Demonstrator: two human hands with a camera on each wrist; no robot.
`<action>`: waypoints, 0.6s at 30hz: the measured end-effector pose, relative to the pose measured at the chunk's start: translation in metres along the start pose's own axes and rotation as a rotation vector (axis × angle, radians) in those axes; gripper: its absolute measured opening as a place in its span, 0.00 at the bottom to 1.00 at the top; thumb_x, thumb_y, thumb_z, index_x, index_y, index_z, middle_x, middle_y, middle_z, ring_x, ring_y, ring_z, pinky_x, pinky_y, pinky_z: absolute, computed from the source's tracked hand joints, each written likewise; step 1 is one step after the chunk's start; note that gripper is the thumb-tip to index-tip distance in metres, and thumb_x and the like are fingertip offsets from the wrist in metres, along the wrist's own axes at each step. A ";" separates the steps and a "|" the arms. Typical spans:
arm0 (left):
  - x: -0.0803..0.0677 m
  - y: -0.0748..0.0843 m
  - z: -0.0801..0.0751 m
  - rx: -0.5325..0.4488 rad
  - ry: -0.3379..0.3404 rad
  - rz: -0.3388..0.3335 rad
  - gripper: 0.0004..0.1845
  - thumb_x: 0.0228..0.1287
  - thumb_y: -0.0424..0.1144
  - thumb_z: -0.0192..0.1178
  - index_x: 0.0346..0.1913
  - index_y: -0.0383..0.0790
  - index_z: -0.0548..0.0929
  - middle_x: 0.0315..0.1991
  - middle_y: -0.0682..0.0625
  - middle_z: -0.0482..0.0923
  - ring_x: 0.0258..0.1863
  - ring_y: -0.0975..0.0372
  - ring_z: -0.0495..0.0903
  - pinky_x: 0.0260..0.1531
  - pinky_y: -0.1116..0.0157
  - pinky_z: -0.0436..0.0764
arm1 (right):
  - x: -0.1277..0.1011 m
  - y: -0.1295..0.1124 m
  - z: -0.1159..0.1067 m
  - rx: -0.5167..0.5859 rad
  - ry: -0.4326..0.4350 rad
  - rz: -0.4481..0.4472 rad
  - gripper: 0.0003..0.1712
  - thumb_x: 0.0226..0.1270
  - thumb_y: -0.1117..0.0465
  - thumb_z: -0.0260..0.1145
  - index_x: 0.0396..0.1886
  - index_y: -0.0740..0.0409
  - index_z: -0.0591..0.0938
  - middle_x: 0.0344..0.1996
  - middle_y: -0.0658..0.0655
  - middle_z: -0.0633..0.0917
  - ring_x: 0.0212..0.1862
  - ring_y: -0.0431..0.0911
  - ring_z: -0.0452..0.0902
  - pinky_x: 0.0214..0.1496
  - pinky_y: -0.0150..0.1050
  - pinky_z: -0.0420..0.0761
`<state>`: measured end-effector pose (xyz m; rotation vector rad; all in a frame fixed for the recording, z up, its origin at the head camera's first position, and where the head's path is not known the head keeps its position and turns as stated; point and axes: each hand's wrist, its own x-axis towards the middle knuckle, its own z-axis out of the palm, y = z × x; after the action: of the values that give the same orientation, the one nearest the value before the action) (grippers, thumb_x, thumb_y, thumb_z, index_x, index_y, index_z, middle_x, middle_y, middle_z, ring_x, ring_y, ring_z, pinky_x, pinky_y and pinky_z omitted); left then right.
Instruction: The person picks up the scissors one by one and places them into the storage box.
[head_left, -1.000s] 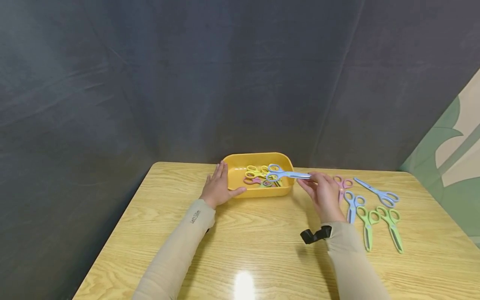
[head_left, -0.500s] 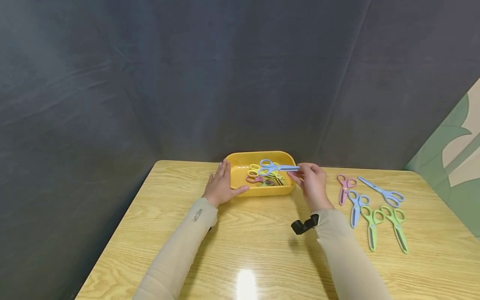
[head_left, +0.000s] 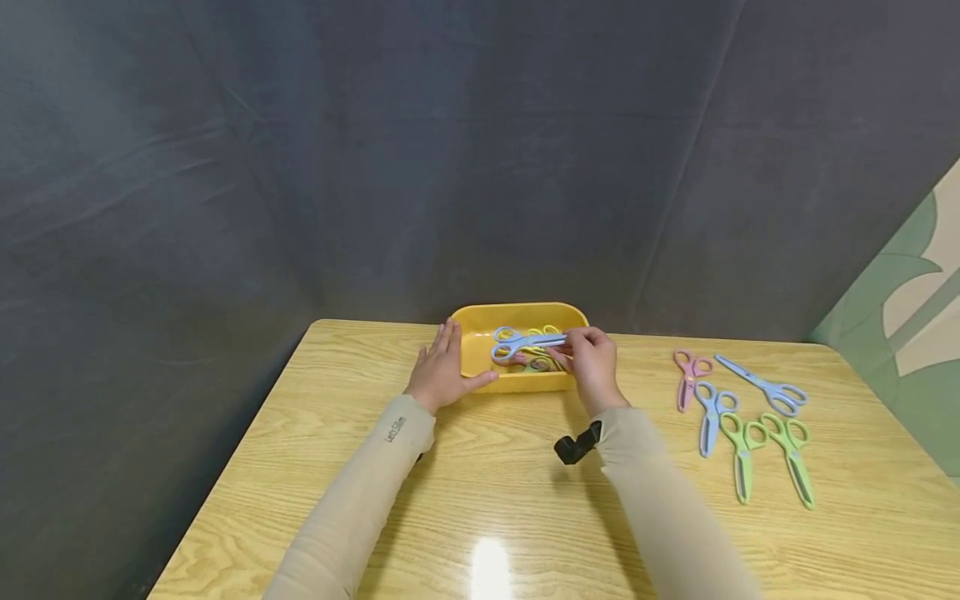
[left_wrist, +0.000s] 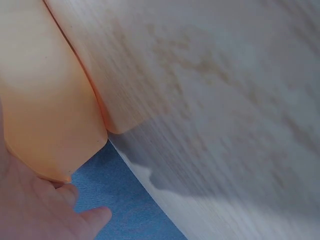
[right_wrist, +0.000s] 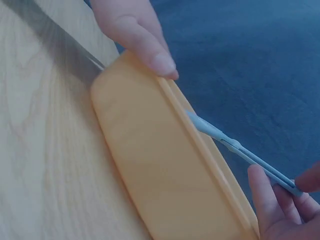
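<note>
Fingers of the right hand (head_left: 592, 362) pinch the blade end of the blue scissors (head_left: 525, 342), held over the yellow tray (head_left: 480, 354). The left hand (head_left: 441, 372) lies flat, fingers together, against the tray's left wall. Farther right on the table (head_left: 487, 500) lie five more scissors (head_left: 742, 412).

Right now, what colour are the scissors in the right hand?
Light blue scissors, clearest in the head view.
</note>
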<state>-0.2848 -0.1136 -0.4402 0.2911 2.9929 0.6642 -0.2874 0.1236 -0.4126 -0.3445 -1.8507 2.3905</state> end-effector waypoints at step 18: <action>0.004 -0.004 0.003 0.003 -0.011 -0.011 0.66 0.58 0.76 0.58 0.81 0.36 0.39 0.83 0.43 0.33 0.81 0.54 0.37 0.76 0.44 0.45 | 0.007 0.009 0.026 -0.290 0.018 -0.031 0.13 0.77 0.64 0.56 0.51 0.71 0.77 0.38 0.62 0.78 0.35 0.46 0.85 0.47 0.40 0.86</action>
<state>-0.2894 -0.1148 -0.4450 0.2781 2.9830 0.6553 -0.3002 0.0979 -0.4161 -0.3556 -2.1786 2.0915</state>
